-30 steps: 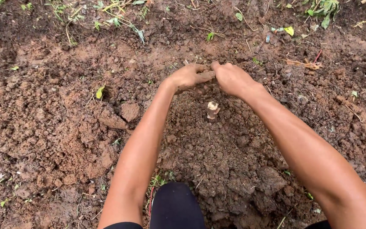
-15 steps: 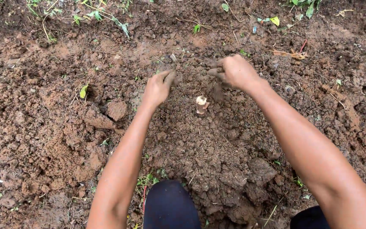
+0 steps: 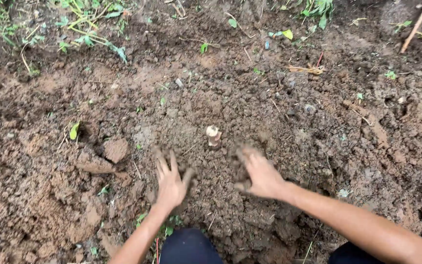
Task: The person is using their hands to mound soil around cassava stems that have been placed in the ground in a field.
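Hands apart and spread-fingered, both caked with dirt, holding nothing. Left hand [image 3: 170, 180] palm-down on the loose dark-brown crumbly soil mound [image 3: 211, 195], near and left of the short pale cut stem stub [image 3: 213, 135]. Right hand [image 3: 258, 173] just right of it, fingers fanned, slightly blurred, so contact with the ground hard to tell. Stub upright, poking from the top of the mound, between and just beyond the two hands, untouched by either.

Judged from the pose, soil being drawn in and patted around the stub. To do it well: work from both sides evenly, keep palms flat, press gently enough to firm the earth without tilting or burying the pale tip, and pull crumbled soil rather than hard pieces like the reddish-brown clay clod [image 3: 116, 149] lying well left. Worth avoiding: knocking the stub sideways with a thumb.

Compared with a second back: hands then met at the far side of the stub, fingers together. Half a second back, already parted, one on each far flank. Now drawn to the near side, close to the dark-clad knees [image 3: 189, 246], fingers splayed. Stub unmoved throughout, same upright lean. Camera tipped a little, with more green weeds [image 3: 91, 29] showing far left.
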